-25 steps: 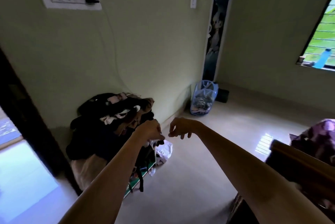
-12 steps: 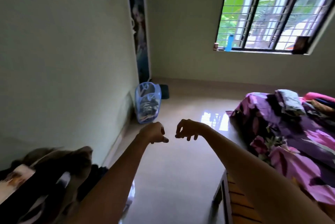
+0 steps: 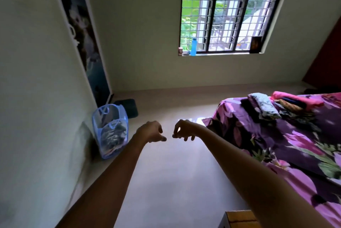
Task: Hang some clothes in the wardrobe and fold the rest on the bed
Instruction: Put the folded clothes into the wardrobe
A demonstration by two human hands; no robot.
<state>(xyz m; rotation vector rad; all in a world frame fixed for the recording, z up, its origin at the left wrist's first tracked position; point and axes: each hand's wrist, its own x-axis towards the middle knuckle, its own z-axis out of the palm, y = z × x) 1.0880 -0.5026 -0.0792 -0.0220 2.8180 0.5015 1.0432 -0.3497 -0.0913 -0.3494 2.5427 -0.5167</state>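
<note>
**laundry_lurker:** Trying to place the clothes first. Spotted a folded stack of clothes at the far end of the bed, right on the purple floral sheet. Probably parked up there to leave the near stretch of sheet free for folding?

**tidy_tom:** Reads that way, yeah. Worth checking the blue mesh hamper too, down on the floor against the left wall, well apart from the bed. Stuffed with dark laundry, too jumbled to tell pieces apart. Guessing tucked by the wall to keep the walkway open.

**laundry_lurker:** And the hands? Can't see a thing in either.

**tidy_tom:** Same here. Got the left hand loosely curled with thumb and forefinger tips close together, pinching nothing. Then the right hand, drooping from the wrist with fingers hanging loose and a bit apart, empty as well. Held out side by side over bare floor, nearly touching, between hamper and bed. Looks like a gap between garments, so reaching for the next piece rather than carrying one.

**laundry_lurker:** Any sign of the wardrobe?

**tidy_tom:** Nope, not in shot. Can't tell what that dark red panel at the far right is. Otherwise just a blue bottle on the sill of the barred window.
</note>
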